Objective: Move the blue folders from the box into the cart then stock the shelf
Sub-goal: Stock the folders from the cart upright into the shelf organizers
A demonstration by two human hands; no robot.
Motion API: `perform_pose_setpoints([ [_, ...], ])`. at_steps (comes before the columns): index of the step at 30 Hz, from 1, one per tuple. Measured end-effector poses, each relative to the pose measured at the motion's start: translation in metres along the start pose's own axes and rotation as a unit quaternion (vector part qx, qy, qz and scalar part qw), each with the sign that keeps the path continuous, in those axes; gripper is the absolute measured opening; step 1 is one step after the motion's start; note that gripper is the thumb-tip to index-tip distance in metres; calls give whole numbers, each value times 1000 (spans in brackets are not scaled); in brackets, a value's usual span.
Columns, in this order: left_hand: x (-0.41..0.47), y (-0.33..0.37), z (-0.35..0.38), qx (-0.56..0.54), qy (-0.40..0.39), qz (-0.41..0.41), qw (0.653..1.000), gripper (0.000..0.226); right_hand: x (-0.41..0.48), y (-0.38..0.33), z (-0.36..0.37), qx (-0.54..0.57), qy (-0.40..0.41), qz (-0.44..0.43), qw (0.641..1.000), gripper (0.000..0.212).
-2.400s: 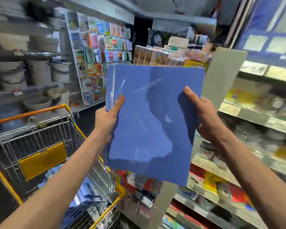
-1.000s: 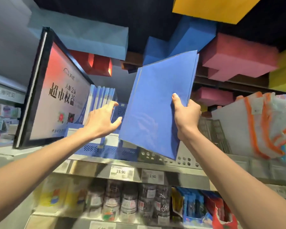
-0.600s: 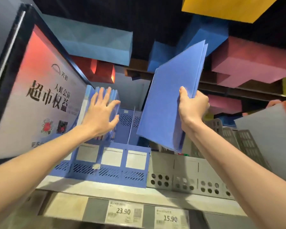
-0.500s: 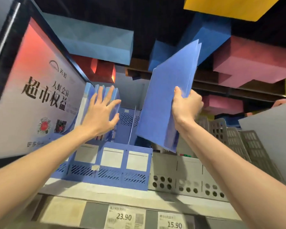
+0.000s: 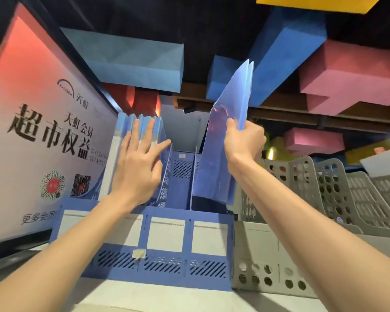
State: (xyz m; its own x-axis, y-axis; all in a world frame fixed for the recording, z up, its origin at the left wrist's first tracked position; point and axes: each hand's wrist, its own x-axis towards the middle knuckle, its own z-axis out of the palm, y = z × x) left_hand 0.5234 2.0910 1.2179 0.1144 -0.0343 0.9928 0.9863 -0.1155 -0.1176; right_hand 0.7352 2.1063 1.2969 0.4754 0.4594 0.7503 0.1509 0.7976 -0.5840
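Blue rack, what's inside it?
Blue folders stand in the blue rack's left slot, the left hand pressing them. The right hand holds another folder at the right slot. Its front wall hides the bottoms.

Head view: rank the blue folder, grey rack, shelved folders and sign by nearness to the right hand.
1. blue folder: gripped in the right hand.
2. grey rack: just to its right.
3. shelved folders: left, under the left hand.
4. sign: far left.

Folder in the right fingers is glossy blue, folders under the left fingers blue over white, rack below them blue with slanted slots
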Motion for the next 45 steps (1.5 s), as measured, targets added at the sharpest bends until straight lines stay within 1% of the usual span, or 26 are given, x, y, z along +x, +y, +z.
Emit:
perform_pose_setpoints([
  [7,0,2,-4,8,-5,-4,1000,57,-8,19,-18,26,2,-58,998,38],
  [10,0,3,-4,7,-5,-6,1000,57,-13,19,-28,38,23,-66,997,40],
  [14,0,3,-5,15,-7,-2,1000,55,-24,16,-35,57,50,-101,992,34],
  [17,-1,4,-5,12,-10,-6,1000,55,-28,15,-32,76,45,-118,989,32],
  [20,-1,3,-6,0,-6,-12,1000,55,-29,15,-27,81,40,-126,988,31],
  [25,-1,2,-5,-4,1,-12,1000,56,-23,15,-19,117,64,-121,984,25],
  [31,-2,3,-5,-8,0,-11,1000,56,-28,20,-12,140,61,-108,982,22],
  [37,-1,2,-6,-10,-3,-13,1000,56,-44,27,-19,125,50,-126,983,24],
  [39,-2,2,-6,-11,-4,-14,1000,57,-46,27,-22,121,46,-125,984,20],
  [41,-1,2,-7,-13,-5,-12,1000,57,-49,28,-24,102,44,-128,986,16],
  [45,-1,2,-7,-19,0,-12,1000,57,-55,29,-20,66,40,-152,985,17],
])
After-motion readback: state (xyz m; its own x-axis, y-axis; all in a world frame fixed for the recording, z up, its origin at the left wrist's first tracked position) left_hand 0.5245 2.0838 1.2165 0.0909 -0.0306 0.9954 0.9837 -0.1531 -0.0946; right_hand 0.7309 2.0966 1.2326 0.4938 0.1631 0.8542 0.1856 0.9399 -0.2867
